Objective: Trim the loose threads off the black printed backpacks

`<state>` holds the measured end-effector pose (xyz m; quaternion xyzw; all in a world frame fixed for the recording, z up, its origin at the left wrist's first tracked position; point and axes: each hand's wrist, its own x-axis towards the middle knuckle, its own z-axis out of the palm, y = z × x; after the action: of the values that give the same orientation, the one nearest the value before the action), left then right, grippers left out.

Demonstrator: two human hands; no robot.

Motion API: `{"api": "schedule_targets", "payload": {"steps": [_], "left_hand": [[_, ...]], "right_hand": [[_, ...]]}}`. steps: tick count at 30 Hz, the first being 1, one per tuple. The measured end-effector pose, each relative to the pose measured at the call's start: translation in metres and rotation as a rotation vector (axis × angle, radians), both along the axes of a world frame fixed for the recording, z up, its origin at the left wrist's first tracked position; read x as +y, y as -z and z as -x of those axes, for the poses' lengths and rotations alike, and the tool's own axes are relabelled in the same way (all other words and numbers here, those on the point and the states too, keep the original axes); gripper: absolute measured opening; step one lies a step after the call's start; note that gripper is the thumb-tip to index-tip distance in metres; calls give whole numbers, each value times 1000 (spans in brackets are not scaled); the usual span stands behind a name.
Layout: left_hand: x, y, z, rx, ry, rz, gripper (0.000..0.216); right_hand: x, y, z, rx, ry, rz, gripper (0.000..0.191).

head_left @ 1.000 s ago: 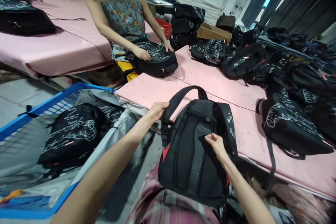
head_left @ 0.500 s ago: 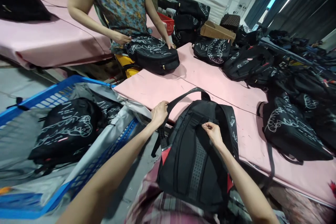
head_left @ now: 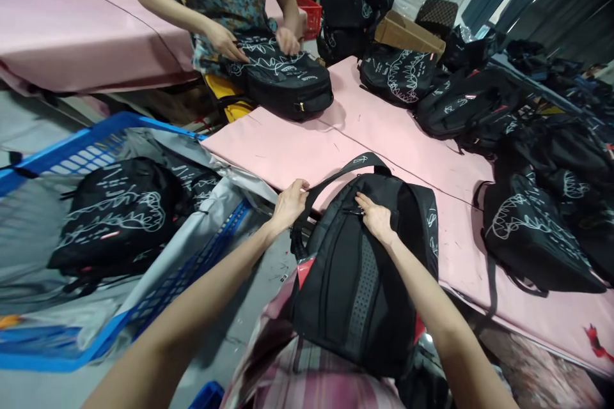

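A black backpack (head_left: 330, 307) rests upright on my lap against the table edge, its padded back panel facing me. My left hand (head_left: 290, 206) is closed around one of its shoulder straps (head_left: 336, 176) at the left side. On the upper part of the back panel lies my right hand (head_left: 377, 218), its index finger stretched forward. Under those fingers is a small dark piece with a glint, too small to name. Red tabs (head_left: 304, 270) show at the pack's lower sides.
Across the pink table (head_left: 268, 147) a co-worker's hands (head_left: 225, 41) handle another black backpack (head_left: 292, 86). More patterned backpacks (head_left: 532, 230) lie along the right. At left stands a blue basket (head_left: 96, 358) holding backpacks (head_left: 115, 217). A cardboard box (head_left: 407, 35) is behind.
My right hand has moved left and up over the back panel, its fingers now lying flatter. My left hand stays on the strap. The co-worker's hands have shifted on their backpack.
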<state>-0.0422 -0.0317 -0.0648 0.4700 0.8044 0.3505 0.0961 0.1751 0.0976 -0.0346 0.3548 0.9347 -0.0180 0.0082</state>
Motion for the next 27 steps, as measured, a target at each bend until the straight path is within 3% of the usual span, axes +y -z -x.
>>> {"api": "schedule_targets", "payload": {"steps": [3,7,9,12,14,15,17,19,20,22,24,27], "left_hand": [[-5,5,-5,-14,27,0,23],[-8,7,-17,-29,36,11,23],[-12,6,-18,-35,37,26,23],[-22,6,-17,-62,52,37,22],[-30,8,-16,-95,70,31,21],[-34,10,-17,-113,78,25,20],[-40,12,-21,-134,89,21,20],[-48,10,-28,-137,99,30,21],[-53,7,-33,-128,103,30,22],[-67,-3,-46,-86,90,-6,25],[-88,-15,-63,-56,50,-68,26],[-126,-26,-99,-270,93,-2,27]], "right_hand": [[-13,2,-3,57,-11,98,61],[-76,-6,-14,67,-186,361,67],[-116,-17,-28,74,-330,566,62],[-153,-36,-61,119,-551,1008,39],[-155,-40,-83,237,-425,1114,29],[-151,-38,-92,323,-267,1046,29],[-137,-28,-103,469,68,746,29],[-126,-14,-108,458,210,528,26],[-125,-9,-109,420,220,493,25],[-130,-4,-111,371,195,577,18],[-140,-9,-119,422,186,802,18],[-153,-24,-151,618,283,1093,31]]}}
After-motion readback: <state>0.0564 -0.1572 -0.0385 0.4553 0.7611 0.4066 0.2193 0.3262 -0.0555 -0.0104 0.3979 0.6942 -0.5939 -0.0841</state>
